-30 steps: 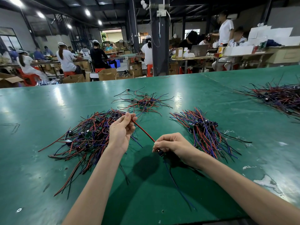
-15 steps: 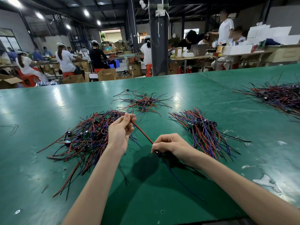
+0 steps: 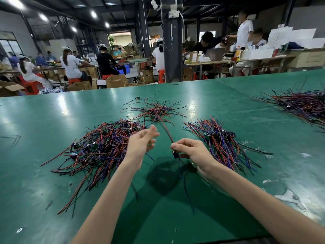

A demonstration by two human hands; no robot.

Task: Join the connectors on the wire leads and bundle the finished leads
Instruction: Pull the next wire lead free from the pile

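Observation:
My right hand [image 3: 192, 151] pinches a wire lead at its small black connector [image 3: 175, 154]; the lead's red wire [image 3: 167, 133] points up and away, and its dark wires hang down to the green table [image 3: 52, 110]. My left hand [image 3: 142, 143] hovers beside it, blurred, fingers straight and holding nothing. A big loose pile of red, blue and black leads [image 3: 98, 147] lies left of my left hand. A tidier bunch of leads with black connectors [image 3: 221, 141] lies just right of my right hand. A small scattered heap [image 3: 154, 110] lies farther back.
Another heap of leads [image 3: 302, 104] sits at the table's far right edge. White scuffed patches [image 3: 288, 196] mark the table at the near right. Beyond the table are a dark pillar [image 3: 171, 50], cardboard boxes [image 3: 116, 81] and seated workers at benches.
My left hand has let go of the red wire and opened. The red wire's free end has swung up and away. My right hand keeps its pinch.

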